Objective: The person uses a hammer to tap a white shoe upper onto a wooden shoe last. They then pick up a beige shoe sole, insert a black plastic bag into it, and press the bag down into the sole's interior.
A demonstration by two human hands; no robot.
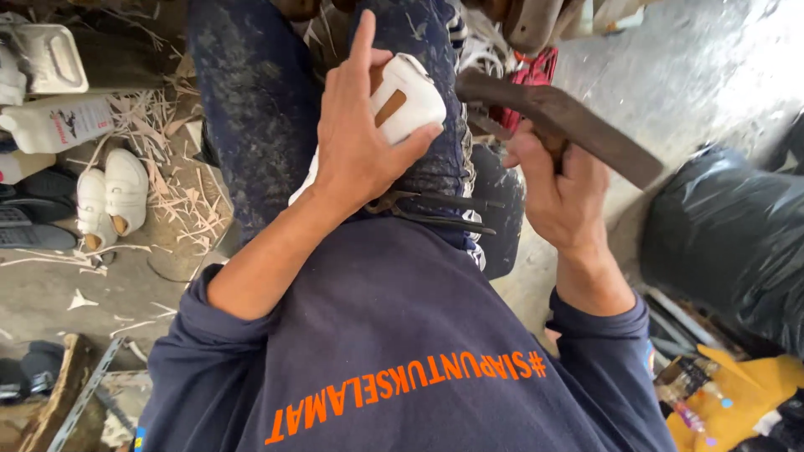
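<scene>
Fingers (416, 138) of the left hand (360, 134) wrap a white shoe-shaped block (402, 100), thumb pressed on its right side, index finger pointing straight up past its top edge. The block rests on the person's left thigh, on dusty dark blue trousers (251, 100); a brown bare-wood patch shows on its white face. Left forearm runs diagonally from the rolled sleeve at lower left up to the knee.

Far left, on the floor (100, 293): two white plastic jugs (54, 121), one behind the other, and one pair of white blocks (113, 197) of the same shape lying side by side, count two. Pale wood shavings (180, 176) are scattered around them.

Centre: one pair of dark metal pincers (435, 213) lies across the lap, just below the left hand, handles pointing right.

Right: the right hand (557, 188) is raised beside the knee, fingers shut around the handle of one dark, worn hammer-like tool (569, 125); its long head slants from upper left to lower right, near the block but not touching it. Right wrist bent, forearm coming up from the lower right sleeve.

Far right: one black plastic bag (737, 234) on the floor; below it a yellow cloth (745, 393) with small bottles, number unclear.

Hands counted: two, both the person's own.
</scene>
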